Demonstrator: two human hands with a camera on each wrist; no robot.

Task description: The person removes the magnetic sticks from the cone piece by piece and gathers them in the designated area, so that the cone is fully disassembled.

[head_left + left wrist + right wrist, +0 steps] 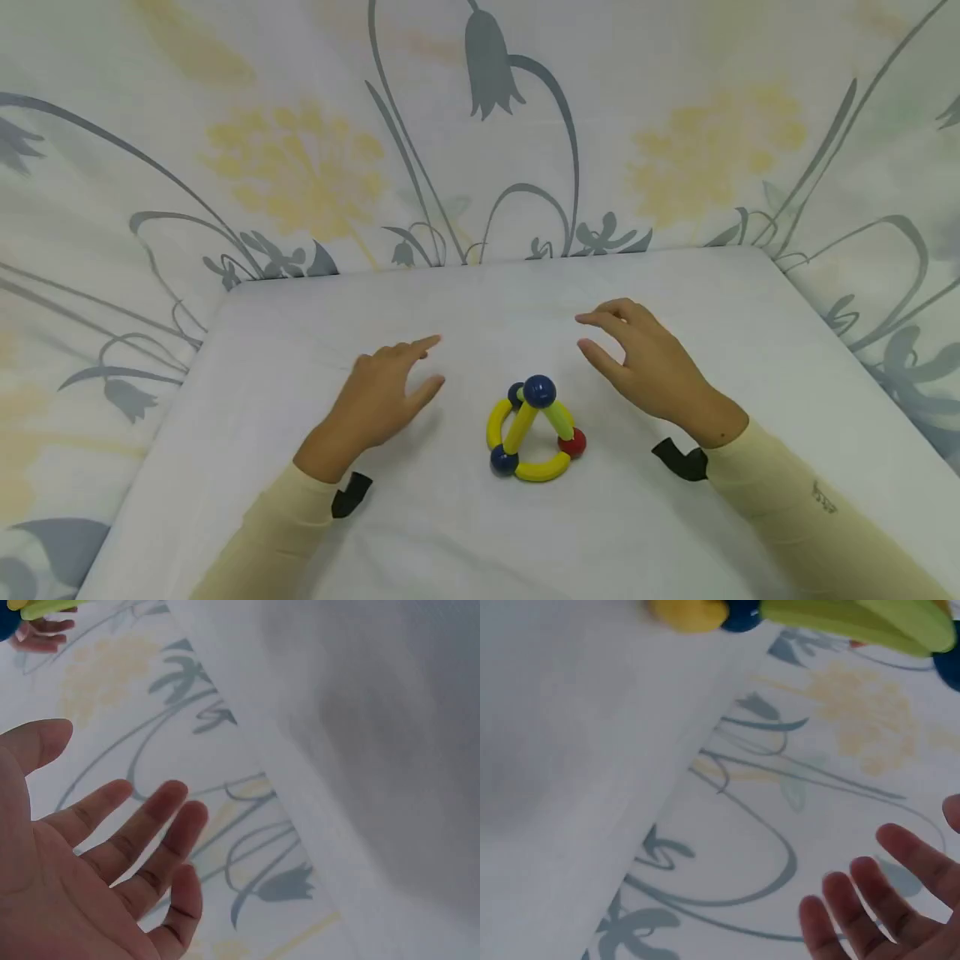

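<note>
A small pyramid of toy rods and balls stands on the white surface between the hands. Its base is a ring of curved yellow rods with two dark blue balls and a red ball. Straight yellow and lime rods lean up to a larger dark blue ball on top. To its left hovers my left hand, fingers loosely bent and holding nothing. My right hand is up and to the right of the pyramid, thumb and fingers apart, also with nothing in it. Neither hand touches the pyramid.
The white padded table spreads beneath both arms. Flower-printed fabric rises behind it and along both sides. A black strap piece sits at the left wrist and another at the right.
</note>
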